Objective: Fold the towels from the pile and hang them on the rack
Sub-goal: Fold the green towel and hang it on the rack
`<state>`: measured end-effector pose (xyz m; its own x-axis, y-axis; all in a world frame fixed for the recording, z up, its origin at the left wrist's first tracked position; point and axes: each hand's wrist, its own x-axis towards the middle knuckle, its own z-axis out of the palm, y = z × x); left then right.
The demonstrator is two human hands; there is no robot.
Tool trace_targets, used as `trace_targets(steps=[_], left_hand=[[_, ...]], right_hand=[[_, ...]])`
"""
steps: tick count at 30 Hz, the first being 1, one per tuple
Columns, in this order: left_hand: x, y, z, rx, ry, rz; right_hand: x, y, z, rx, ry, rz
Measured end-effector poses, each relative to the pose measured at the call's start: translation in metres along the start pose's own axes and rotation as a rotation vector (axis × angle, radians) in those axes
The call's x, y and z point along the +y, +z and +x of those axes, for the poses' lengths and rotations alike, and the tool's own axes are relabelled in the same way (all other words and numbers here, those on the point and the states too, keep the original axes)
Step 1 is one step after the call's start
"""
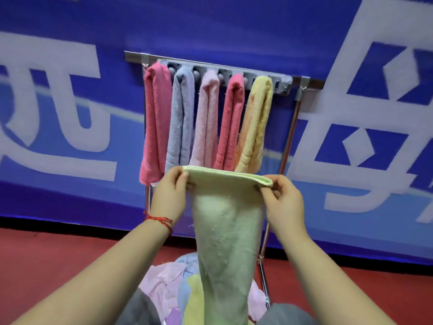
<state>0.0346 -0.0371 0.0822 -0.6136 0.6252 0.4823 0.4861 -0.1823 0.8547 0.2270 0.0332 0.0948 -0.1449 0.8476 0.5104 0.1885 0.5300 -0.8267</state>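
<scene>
progress: five folded towels hang on the rack [304, 81] — dark pink towel [155, 118], lavender towel [181, 116], pale pink towel [207, 118], second pink towel [230, 120], yellow towel [255, 125]. Sixth is in hand, so past the start but not near done, by my read.
remaining: pile [168, 285] below the arms holds more cloth (pink, blue, yellow, purple visible). Count unclear, partly hidden by the held towel and forearms.
rack space: hung towels fill the bar from its left end; a short bare stretch shows at the right end, past the yellow one. Whether a free hook sits there, can't tell.
left hand [169, 191]: pinches the top-left corner of the green towel [227, 231], thumb and fingers curled on the edge.
right hand [282, 200]: pinches the top-right corner the same way.
towel location: held in the air between both hands, in front of and just below the hung row, above the pile.
towel state: top edge shows doubled layers, so likely folded once already.
long axis: vertical, hanging straight down from the held edge.
short axis: top edge runs left-right, tilted slightly down toward the right hand.
facing: broad face toward the camera.
lower end: runs out of view at the bottom.
</scene>
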Motion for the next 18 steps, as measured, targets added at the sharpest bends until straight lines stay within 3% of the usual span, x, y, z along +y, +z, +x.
trace_targets(steps=[4,11,15,18], left_hand=[[0.033,-0.013,0.001,0.144,0.155,0.003],[-0.013,-0.011,-0.022,0.029,-0.003,0.076],[-0.05,-0.005,-0.047,0.024,-0.059,0.337],[-0.072,0.005,-0.066,-0.092,-0.257,0.122]], right_hand=[[-0.024,-0.009,0.002,0.005,-0.058,0.041],[0.008,-0.006,-0.018,-0.077,0.064,0.065],[0.047,0.003,-0.039,-0.082,0.171,0.012],[0.078,0.011,-0.059,-0.084,0.269,0.03]])
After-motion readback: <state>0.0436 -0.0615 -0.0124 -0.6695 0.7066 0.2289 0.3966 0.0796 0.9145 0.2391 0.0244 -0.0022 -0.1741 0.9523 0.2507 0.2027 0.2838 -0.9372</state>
